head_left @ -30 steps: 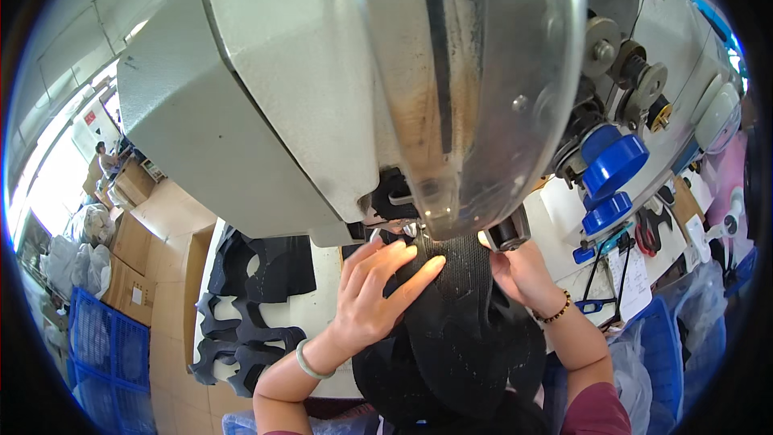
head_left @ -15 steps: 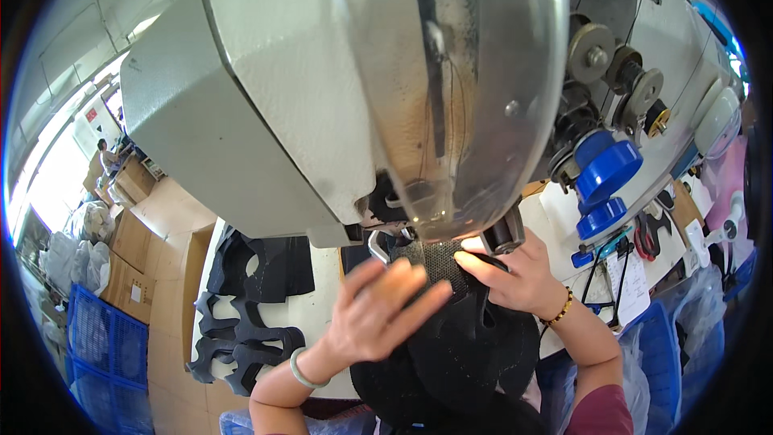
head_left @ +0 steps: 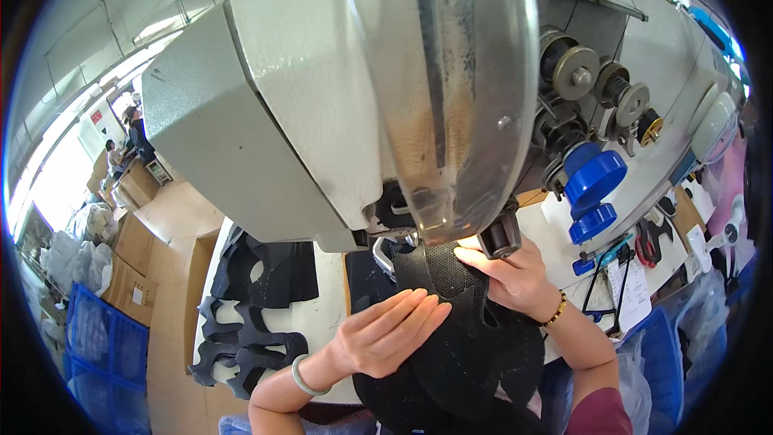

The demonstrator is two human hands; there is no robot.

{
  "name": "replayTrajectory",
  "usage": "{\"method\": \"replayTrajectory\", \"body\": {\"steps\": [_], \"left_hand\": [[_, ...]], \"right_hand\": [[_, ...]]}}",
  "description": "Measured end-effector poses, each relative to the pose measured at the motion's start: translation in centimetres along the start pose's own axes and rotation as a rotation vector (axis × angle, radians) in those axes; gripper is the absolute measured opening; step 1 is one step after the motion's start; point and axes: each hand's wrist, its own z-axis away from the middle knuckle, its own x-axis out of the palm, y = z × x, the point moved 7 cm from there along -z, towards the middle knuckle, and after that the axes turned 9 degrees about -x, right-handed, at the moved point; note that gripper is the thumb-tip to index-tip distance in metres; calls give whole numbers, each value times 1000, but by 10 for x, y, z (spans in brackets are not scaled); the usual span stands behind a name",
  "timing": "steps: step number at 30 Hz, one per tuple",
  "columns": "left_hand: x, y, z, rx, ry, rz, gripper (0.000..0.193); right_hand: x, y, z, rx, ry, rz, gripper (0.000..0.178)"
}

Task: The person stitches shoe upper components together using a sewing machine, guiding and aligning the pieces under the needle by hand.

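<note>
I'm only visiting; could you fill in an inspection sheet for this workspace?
Surface: white table, partly covered.
Job's things: black material with a mesh panel, at the sewing machine.
Clutter: black cut pieces at left, paper sheet at right.
Hands: left hand over the material, grip unclear; right hand at its edge, fingers partly hidden.
Cables: nothing seen for certain.
Surroundings: cardboard boxes, blue crates, people in the left background.

Left floor: blue crates [head_left: 90,337], brown cardboard boxes [head_left: 129,286] beside them, plus some pale plastic bags [head_left: 68,261]
Way back: couple of people [head_left: 138,137], one in dark clothes
Right tabletop: red-and-black scissors [head_left: 642,254] near a white paper sheet [head_left: 632,292]
Lower right: blue bin [head_left: 663,342], crumpled clear plastic [head_left: 633,374] right by it
</note>
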Motion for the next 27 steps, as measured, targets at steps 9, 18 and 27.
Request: {"method": "replayTrajectory", "body": {"steps": [9, 18, 27], "left_hand": [[5, -15, -5, 21, 1, -8, 22], [13, -30, -10, -18, -22, 12, 29], [20, -56, 1, -176, 18, 220, 31]], "right_hand": [[8, 18, 13, 194, 28, -89, 40], [8, 26, 8, 191, 20, -67, 32], [7, 27, 13, 311, 108, -157, 32]]}}
